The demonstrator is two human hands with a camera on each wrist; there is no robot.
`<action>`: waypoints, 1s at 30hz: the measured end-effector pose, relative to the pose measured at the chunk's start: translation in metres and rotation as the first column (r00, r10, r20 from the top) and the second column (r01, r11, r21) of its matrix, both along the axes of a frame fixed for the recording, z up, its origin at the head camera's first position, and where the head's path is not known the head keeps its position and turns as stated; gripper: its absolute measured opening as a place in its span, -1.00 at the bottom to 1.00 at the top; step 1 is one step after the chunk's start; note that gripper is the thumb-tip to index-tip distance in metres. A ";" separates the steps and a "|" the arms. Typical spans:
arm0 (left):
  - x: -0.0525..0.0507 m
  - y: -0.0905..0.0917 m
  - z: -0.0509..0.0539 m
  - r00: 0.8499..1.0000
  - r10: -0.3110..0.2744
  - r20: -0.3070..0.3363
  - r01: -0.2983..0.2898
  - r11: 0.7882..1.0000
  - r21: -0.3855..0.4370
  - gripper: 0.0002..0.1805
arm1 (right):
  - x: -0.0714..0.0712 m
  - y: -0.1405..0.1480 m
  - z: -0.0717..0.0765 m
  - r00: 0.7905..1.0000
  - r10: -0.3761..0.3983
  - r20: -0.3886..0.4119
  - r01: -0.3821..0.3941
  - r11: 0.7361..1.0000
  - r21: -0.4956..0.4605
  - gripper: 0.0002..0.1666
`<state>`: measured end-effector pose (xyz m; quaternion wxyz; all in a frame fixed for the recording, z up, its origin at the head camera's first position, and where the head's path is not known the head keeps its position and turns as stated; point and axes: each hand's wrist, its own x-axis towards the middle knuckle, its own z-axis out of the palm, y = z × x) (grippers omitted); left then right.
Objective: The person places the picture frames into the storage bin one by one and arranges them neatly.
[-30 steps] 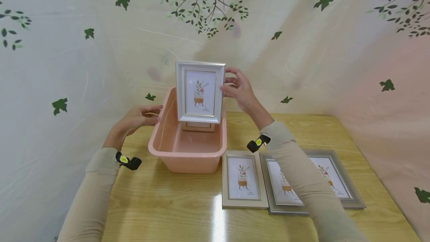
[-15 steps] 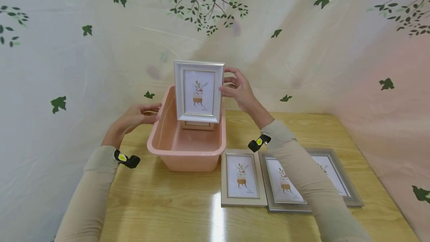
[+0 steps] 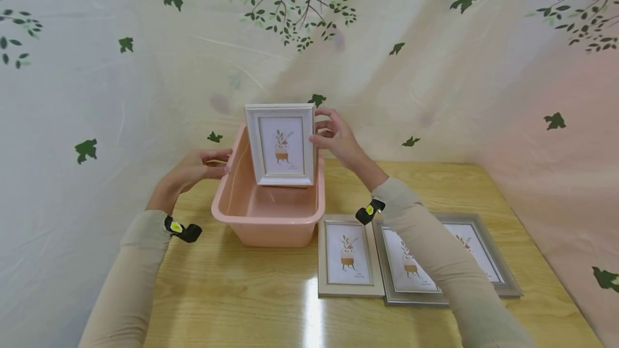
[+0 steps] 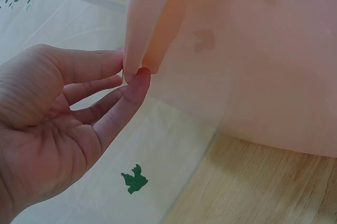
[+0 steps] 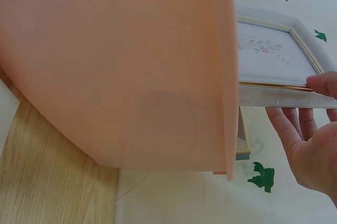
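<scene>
My right hand (image 3: 339, 141) pinches the right edge of a white picture frame (image 3: 309, 168), its thumb on the front and fingers behind, as the right wrist view shows. The frame stands nearly upright, tilted a little, with its lower part inside the pink plastic basin (image 3: 271, 235). Behind it a second frame (image 5: 242, 142) shows in the right wrist view, mostly hidden. At the basin's left side my left hand (image 3: 193, 168) pinches the rim between thumb and fingers; in the left wrist view a fingertip (image 4: 141, 79) sits under the rim's lip.
To the right of the basin lie a beige picture frame (image 3: 379, 289) and two grey frames, one nearer (image 3: 411, 301) and one farther right (image 3: 508, 286). My right forearm covers part of both. A printed cloth (image 3: 435, 69) hangs behind the wooden table (image 3: 242, 299).
My right hand has lowered the white frame and shifted it slightly left, so it now hides most of the frame behind. The left hand stays on the rim.
</scene>
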<state>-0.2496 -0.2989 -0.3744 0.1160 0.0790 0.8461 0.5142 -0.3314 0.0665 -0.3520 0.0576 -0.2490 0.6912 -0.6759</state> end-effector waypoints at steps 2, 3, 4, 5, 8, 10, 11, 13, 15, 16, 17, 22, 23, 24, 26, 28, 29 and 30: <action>0.000 0.000 -0.001 1.000 -0.002 0.000 0.002 1.000 0.010 -0.27 | 0.000 0.000 -0.002 1.000 0.012 -0.018 -0.011 1.000 0.011 -0.35; 0.000 0.000 -0.001 1.000 -0.004 -0.001 0.004 1.000 0.013 -0.27 | 0.000 0.000 -0.003 0.999 0.017 -0.030 -0.016 1.000 0.021 -0.35; 0.000 0.000 -0.001 1.000 -0.005 -0.003 0.005 1.000 0.017 -0.27 | 0.000 -0.001 -0.003 0.999 0.019 -0.037 -0.018 0.999 0.030 -0.35; 0.000 0.000 -0.002 1.000 -0.007 -0.004 0.007 1.000 0.023 -0.28 | 0.000 -0.001 -0.003 0.999 0.020 -0.044 -0.019 0.999 0.040 -0.35; 0.000 0.000 -0.002 1.000 -0.010 -0.007 0.010 0.999 0.033 -0.28 | 0.000 -0.002 -0.004 0.997 0.021 -0.070 -0.015 0.997 0.077 -0.36; 0.000 0.000 -0.002 1.000 -0.009 -0.006 0.009 0.999 0.036 -0.29 | 0.000 -0.003 -0.005 0.996 0.019 -0.085 -0.010 0.995 0.101 -0.37; 0.000 0.000 -0.002 1.000 -0.008 -0.005 0.008 0.999 0.037 -0.29 | 0.000 -0.003 -0.006 0.995 0.020 -0.094 -0.009 0.994 0.111 -0.37; 0.000 0.000 -0.002 1.000 -0.006 -0.005 0.006 0.999 0.038 -0.29 | 0.000 -0.004 -0.007 0.994 0.023 -0.104 -0.010 0.993 0.122 -0.38; 0.000 0.000 -0.002 1.000 -0.006 -0.006 0.006 0.999 0.033 -0.29 | -0.001 -0.005 -0.009 0.993 0.028 -0.115 -0.013 0.991 0.130 -0.39; 0.000 0.000 -0.001 1.000 -0.005 -0.007 0.006 1.000 0.030 -0.29 | -0.002 -0.005 -0.010 0.992 0.030 -0.121 -0.013 0.991 0.134 -0.39; 0.000 0.000 -0.001 1.000 -0.005 -0.007 0.005 1.000 0.028 -0.29 | -0.002 -0.006 -0.011 0.992 0.031 -0.123 -0.014 0.991 0.137 -0.40; -0.001 0.000 -0.001 1.000 -0.009 -0.007 0.009 1.000 0.018 -0.28 | -0.005 -0.008 -0.015 0.992 0.030 -0.119 -0.013 0.990 0.143 -0.39; -0.001 0.000 -0.001 1.000 -0.010 -0.006 0.010 1.000 0.017 -0.28 | -0.005 -0.008 -0.015 0.993 0.031 -0.113 -0.015 0.990 0.142 -0.39; -0.001 0.000 -0.001 1.000 -0.011 -0.007 0.011 1.000 0.014 -0.28 | -0.006 -0.008 -0.015 0.993 0.032 -0.111 -0.015 0.989 0.146 -0.39; -0.001 0.000 0.000 1.000 -0.012 -0.007 0.013 1.000 0.015 -0.28 | -0.006 -0.009 -0.016 0.992 0.039 -0.116 -0.020 0.987 0.162 -0.39; -0.002 -0.001 0.000 1.000 -0.013 -0.009 0.013 1.000 0.016 -0.28 | -0.007 -0.010 -0.016 0.991 0.049 -0.127 -0.024 0.982 0.189 -0.39; -0.002 -0.001 0.000 1.000 -0.013 -0.009 0.014 1.000 0.017 -0.28 | -0.007 -0.011 -0.017 0.989 0.054 -0.135 -0.025 0.978 0.207 -0.39; -0.002 -0.001 -0.001 1.000 -0.013 -0.010 0.013 1.000 0.019 -0.29 | -0.008 -0.012 -0.017 0.988 0.060 -0.143 -0.027 0.975 0.223 -0.39</action>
